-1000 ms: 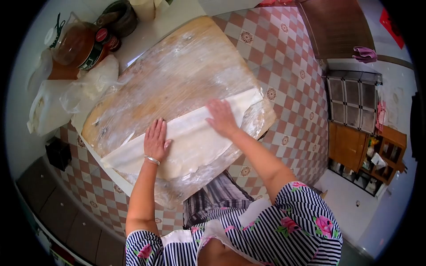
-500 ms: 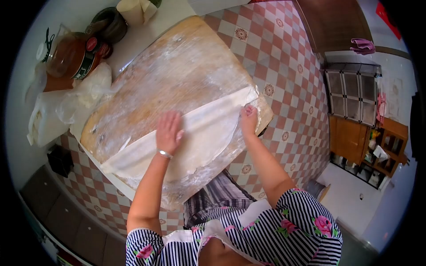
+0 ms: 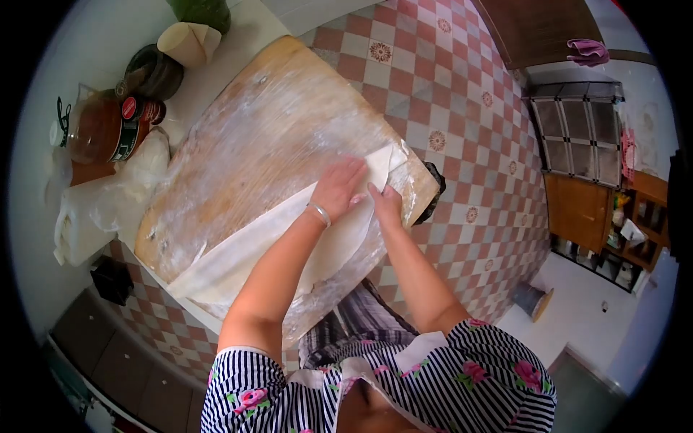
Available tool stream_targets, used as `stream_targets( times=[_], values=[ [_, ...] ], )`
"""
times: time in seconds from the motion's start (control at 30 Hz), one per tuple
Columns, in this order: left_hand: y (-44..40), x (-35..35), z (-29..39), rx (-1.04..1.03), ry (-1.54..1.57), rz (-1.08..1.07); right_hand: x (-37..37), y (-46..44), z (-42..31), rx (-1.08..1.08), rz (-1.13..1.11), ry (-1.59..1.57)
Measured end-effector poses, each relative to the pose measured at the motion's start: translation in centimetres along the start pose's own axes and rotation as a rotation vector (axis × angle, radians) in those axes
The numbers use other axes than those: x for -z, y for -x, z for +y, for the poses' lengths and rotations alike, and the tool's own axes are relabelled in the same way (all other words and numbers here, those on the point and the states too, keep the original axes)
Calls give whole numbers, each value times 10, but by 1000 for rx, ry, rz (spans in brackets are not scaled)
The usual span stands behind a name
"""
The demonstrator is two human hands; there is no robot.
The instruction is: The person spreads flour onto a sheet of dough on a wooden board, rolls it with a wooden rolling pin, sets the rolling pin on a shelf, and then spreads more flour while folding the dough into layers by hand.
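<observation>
A long folded sheet of dough [image 3: 232,261] lies across the near half of a floured wooden board [image 3: 267,130]. My left hand [image 3: 339,189], a silver bracelet at its wrist, rests palm down on the dough near its right end with the fingers stretched out. Just to the right, my right hand [image 3: 387,206] pinches the near edge of the dough between thumb and fingers. The dough's right end beyond both hands is folded over, with a loose flap towards the board's right corner.
Left of the board stand a large jug of reddish-brown liquid [image 3: 97,126], a dark jar with a red label [image 3: 148,110], a stone mortar [image 3: 160,74] and plastic bags [image 3: 137,173]. A black thing [image 3: 433,193] shows under the board's right corner. Checkered tiles [image 3: 447,238] cover the floor.
My left hand has slid right along the dough, close to my right hand. My right hand has shifted slightly left and nearer to me. The view has turned a little.
</observation>
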State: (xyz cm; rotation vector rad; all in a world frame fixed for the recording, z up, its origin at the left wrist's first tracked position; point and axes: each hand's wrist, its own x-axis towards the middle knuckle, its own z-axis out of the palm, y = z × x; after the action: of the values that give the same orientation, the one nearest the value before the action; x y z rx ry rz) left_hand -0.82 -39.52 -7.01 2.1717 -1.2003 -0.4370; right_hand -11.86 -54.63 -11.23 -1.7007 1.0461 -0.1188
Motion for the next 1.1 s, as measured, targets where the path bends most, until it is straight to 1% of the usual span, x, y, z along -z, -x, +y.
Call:
stream_targets(
  times=[0.07,0.17,0.27,0.37,0.43,0.5,0.57,0.7,0.77,0.8,0.87,0.9,0.93,1.0,1.03,1.1],
  values=[
    [-11,-9,4,-15,-6,-57,1,-5,12,-21,-24,76],
    [-21,-18,10,-32,-55,-106,-2,-3,24,-156,-78,-103],
    [-31,-26,14,-33,-48,-95,5,10,-10,-109,-67,120],
    [-40,-31,17,-43,-61,-94,6,17,-16,-115,-89,37],
    [-47,-34,20,-50,-75,-109,6,10,13,-96,-74,71],
    [-51,-36,22,-52,-73,-125,5,13,4,-72,-49,119],
    [-52,-38,19,-69,-38,-89,4,21,-9,-44,-22,183],
    [-47,-32,13,-86,66,-63,5,30,-4,28,-96,184],
    [-33,-22,17,-39,120,-22,12,33,-10,54,-184,199],
    [-25,-19,16,-21,146,1,15,32,-18,6,-243,307],
    [9,-13,23,69,164,146,22,24,-31,-69,-352,534],
    [33,-10,28,121,194,209,27,20,-30,-74,-427,471],
    [57,-7,33,170,226,271,30,19,-25,-74,-434,372],
    [107,-5,45,300,184,282,29,17,-13,-74,-438,169],
    [131,-9,50,342,181,268,28,17,-13,-110,-438,84],
    [168,-21,55,432,173,247,29,16,3,-47,-440,200]
  ],
)
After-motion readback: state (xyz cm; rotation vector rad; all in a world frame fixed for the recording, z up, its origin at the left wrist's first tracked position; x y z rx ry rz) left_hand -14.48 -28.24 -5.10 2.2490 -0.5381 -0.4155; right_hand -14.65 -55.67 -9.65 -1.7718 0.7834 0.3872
